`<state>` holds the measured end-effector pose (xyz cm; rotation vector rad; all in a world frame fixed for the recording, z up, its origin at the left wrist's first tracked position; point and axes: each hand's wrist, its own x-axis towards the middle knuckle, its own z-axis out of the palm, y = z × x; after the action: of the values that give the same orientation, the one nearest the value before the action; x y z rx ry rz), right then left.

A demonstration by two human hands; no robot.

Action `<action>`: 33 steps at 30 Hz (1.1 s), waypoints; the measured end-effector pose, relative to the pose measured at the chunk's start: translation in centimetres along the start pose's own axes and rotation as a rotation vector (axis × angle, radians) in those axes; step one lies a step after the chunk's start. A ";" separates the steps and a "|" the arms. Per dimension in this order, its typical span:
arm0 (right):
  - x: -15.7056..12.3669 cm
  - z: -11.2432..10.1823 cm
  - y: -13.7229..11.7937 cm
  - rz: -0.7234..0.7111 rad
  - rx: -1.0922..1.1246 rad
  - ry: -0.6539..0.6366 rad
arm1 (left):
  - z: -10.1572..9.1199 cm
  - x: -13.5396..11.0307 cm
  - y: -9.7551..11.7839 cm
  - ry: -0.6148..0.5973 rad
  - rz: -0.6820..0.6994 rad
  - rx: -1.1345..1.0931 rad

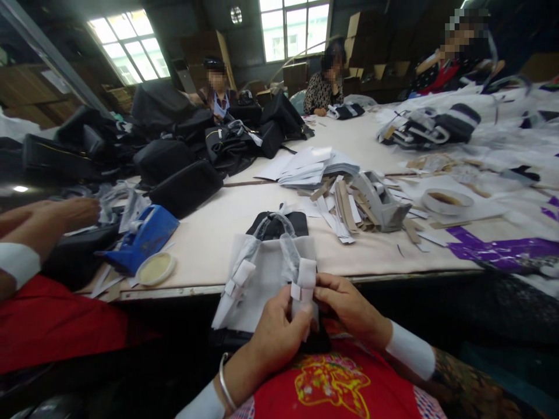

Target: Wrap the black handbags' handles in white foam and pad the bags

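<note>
Foam strip [306, 274] lies between left hand [279, 331] and right hand [356, 308], pinched by both, long axis running forward from their grip.

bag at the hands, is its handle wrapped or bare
Wrapped: crinkled, cloudy plastic covers the visible handle of the bag, with white strips near its lower ends.

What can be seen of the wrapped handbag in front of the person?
The handbag is largely covered by a thin white sheet, with black showing beyond its top and bottom. Its arched handles are wrapped in translucent film, and white, foam-like wraps sit near their lower ends. It straddles the near edge of the table, handles pointing away. The left hand pinches one wrap; the right hand touches its outer side. Any contents are hidden.
</note>
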<state>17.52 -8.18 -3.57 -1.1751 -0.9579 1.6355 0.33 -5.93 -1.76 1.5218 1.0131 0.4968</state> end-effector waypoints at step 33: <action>4.6 2.1 -7.5 -0.291 -1.207 0.051 | 1.7 2.1 1.2 0.361 0.077 0.183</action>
<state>16.36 -1.61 2.62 -1.6770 -2.0804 0.6922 3.15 -5.14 -1.53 1.6739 1.3095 0.7704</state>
